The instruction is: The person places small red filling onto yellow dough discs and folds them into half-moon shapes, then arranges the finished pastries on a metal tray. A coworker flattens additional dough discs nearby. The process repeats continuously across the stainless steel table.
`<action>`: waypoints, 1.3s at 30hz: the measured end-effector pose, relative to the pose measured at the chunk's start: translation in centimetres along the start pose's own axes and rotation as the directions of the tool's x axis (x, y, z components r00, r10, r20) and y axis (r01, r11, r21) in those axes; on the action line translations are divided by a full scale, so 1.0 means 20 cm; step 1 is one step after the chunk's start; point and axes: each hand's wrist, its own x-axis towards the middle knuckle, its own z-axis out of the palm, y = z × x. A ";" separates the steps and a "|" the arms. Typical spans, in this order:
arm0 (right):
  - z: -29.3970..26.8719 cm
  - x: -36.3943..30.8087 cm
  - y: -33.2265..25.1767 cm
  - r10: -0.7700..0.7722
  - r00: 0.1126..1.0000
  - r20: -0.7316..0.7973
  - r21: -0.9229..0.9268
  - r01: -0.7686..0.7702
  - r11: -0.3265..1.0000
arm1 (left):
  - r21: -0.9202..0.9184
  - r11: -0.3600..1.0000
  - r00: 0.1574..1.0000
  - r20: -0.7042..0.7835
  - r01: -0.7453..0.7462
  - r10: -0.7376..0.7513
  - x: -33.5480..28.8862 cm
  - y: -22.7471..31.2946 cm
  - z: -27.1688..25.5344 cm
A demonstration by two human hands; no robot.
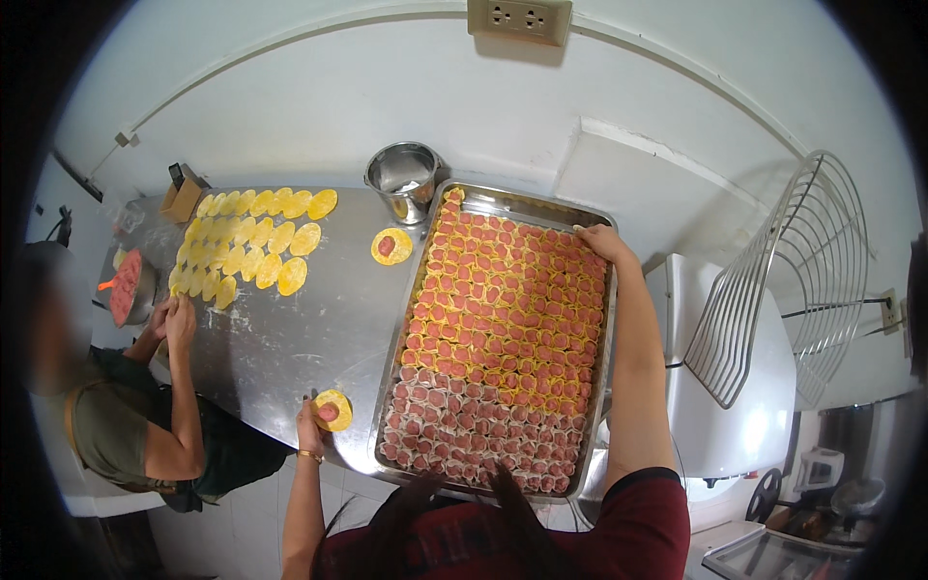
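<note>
My left hand (308, 427) holds a round yellow dough wrapper (342, 401) with a dab of pink meat filling (329, 413) at its middle, beside the tray's near left side. My right hand (603, 244) reaches to the far right corner of the large metal tray (546, 210). Its fingers are bent together there by the rim; what they grip is too small to make out. Rows of open-topped meat dumplings (493, 290) fill most of the tray, yellow-skinned ones farther off and paler ones (454, 420) nearest me. Another filled wrapper (391, 246) lies on the metal table.
Rows of yellow wrappers (256, 232) cover the table's far left. A steel bucket (404, 182) stands behind the tray. On the left, a co-worker's hands (174, 319) are near a bowl of pink filling (126, 290). A wire rack (720, 338) rises at the right.
</note>
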 end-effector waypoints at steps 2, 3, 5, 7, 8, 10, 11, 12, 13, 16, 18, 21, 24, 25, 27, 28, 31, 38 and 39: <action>0.00 0.01 0.00 -0.035 0.999 0.000 -0.029 0.035 0.999 | 0.019 1.000 1.000 -0.017 -0.007 0.007 -0.01 0.01 0.01; 0.00 0.02 0.00 -0.092 0.996 -0.017 -0.053 0.091 0.994 | 0.022 1.000 1.000 -0.023 -0.008 0.008 -0.01 0.01 0.01; 0.00 0.06 0.00 -0.148 0.987 -0.058 -0.078 0.143 0.987 | 0.043 0.999 1.000 -0.015 0.002 -0.001 -0.01 0.01 0.00; 0.01 0.09 -0.01 -0.135 0.983 -0.122 -0.094 0.124 0.988 | 0.078 0.997 1.000 0.010 0.022 -0.023 0.00 0.01 -0.02; 0.02 0.10 -0.02 -0.153 0.981 -0.121 -0.032 0.151 0.988 | 0.068 0.997 0.999 0.014 0.030 -0.031 0.01 0.00 -0.02; 0.06 0.11 -0.05 -0.166 0.975 -0.146 0.060 0.176 0.982 | 0.048 0.998 0.999 0.015 0.031 -0.031 0.02 -0.01 -0.04; 0.06 0.11 -0.07 -0.157 0.982 -0.107 0.034 0.161 0.986 | 0.061 0.998 0.999 0.014 0.034 -0.035 0.03 -0.02 -0.06; 0.07 0.10 -0.08 -0.128 0.990 -0.060 0.002 0.129 0.992 | 0.074 0.997 0.999 0.012 0.037 -0.038 0.04 -0.03 -0.07; 0.06 0.09 -0.09 -0.097 0.995 -0.014 -0.031 0.097 0.995 | 0.084 0.996 0.999 0.012 0.030 -0.031 0.05 -0.04 -0.08; 0.07 0.03 -0.10 -0.149 0.987 -0.060 -0.054 0.146 0.988 | 0.056 0.998 0.998 0.060 0.017 -0.020 0.06 -0.05 -0.09; 0.06 0.01 -0.11 -0.138 0.989 -0.049 -0.028 0.136 0.990 | 0.057 0.998 0.999 0.022 0.033 -0.034 0.06 -0.06 -0.09; 0.05 0.04 -0.15 -0.144 0.989 -0.012 -0.027 0.144 0.989 | 0.055 0.999 1.000 -0.005 -0.001 0.001 0.04 -0.04 -0.06; 0.05 0.07 -0.19 -0.129 0.992 -0.009 0.059 0.129 0.990 | 0.046 0.999 1.000 -0.012 -0.021 0.021 0.02 -0.04 -0.02; 0.07 0.08 -0.21 -0.120 0.993 -0.014 0.105 0.121 0.987 | 0.032 0.999 0.999 -0.007 -0.036 0.036 0.02 -0.03 -0.02; 0.11 0.09 -0.24 -0.127 0.991 -0.040 0.069 0.130 0.989 | 0.057 0.998 1.000 -0.017 -0.025 0.026 0.01 -0.02 -0.01; 0.13 0.09 -0.25 -0.130 0.990 -0.053 0.051 0.133 0.990 | 0.075 0.997 1.000 -0.010 -0.022 0.023 0.01 -0.01 -0.01; 0.15 0.06 -0.26 -0.083 0.997 0.007 0.029 0.083 0.996 | 0.158 0.987 1.000 0.005 -0.003 0.002 -0.01 0.01 -0.02; 0.16 0.13 -0.30 -0.172 0.984 -0.053 0.058 0.175 0.983 | 0.040 0.999 1.000 -0.004 -0.020 0.020 -0.01 -0.02 0.00; 0.19 0.15 -0.31 -0.198 0.973 -0.116 0.083 0.208 0.975 | 0.050 0.999 1.000 0.011 -0.011 0.010 0.00 -0.02 -0.01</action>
